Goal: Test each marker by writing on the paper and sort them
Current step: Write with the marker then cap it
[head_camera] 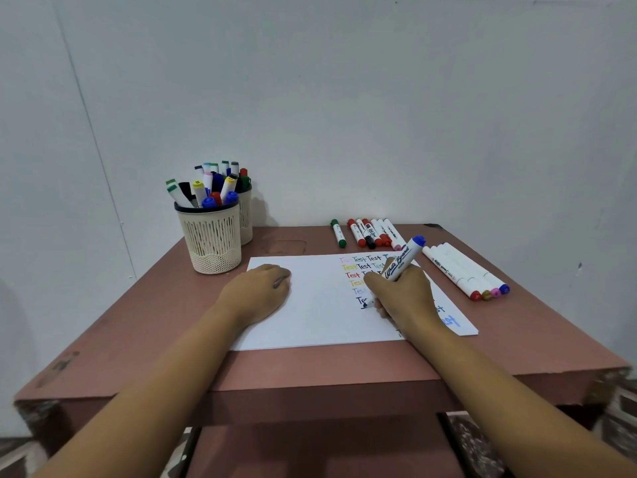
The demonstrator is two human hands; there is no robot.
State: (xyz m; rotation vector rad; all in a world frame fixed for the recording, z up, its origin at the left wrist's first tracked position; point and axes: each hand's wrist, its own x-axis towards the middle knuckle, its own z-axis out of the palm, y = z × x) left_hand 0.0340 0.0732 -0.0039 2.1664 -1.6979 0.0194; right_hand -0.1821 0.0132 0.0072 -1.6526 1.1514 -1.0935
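Table [310, 370]: brown top; its near edge lies closest, with both forearms crossing it.
Paper [310, 326]: a white sheet lying flat on the table, thin and probably quick to slide or crease. Rows of the word "Test" in several colours fill its right part.
Left hand [262, 291]: palm down on the left part of the paper, fingers relaxed and gripping nothing, pinning the sheet.
Right hand [403, 298]: fingers curled round the blue whiteboard marker [401, 262] low on its barrel, tip on the paper at a dark, half-written word; the blue end points up and away.
Handling: the marker looks light, rigid and smooth. A grip near the tip suits writing; a pinch at mid-barrel should serve to lift and sort it.
Right row [468, 270]: four white markers lying side by side just right of the paper, coloured caps toward the near side.
Far row [372, 232]: a group of markers lying beyond the paper, with a green marker [338, 233] slightly apart on its left.
Near cup [212, 236]: a cream slotted holder at far left, packed with upright markers.
Far cup [245, 215]: just behind it, mostly hidden.
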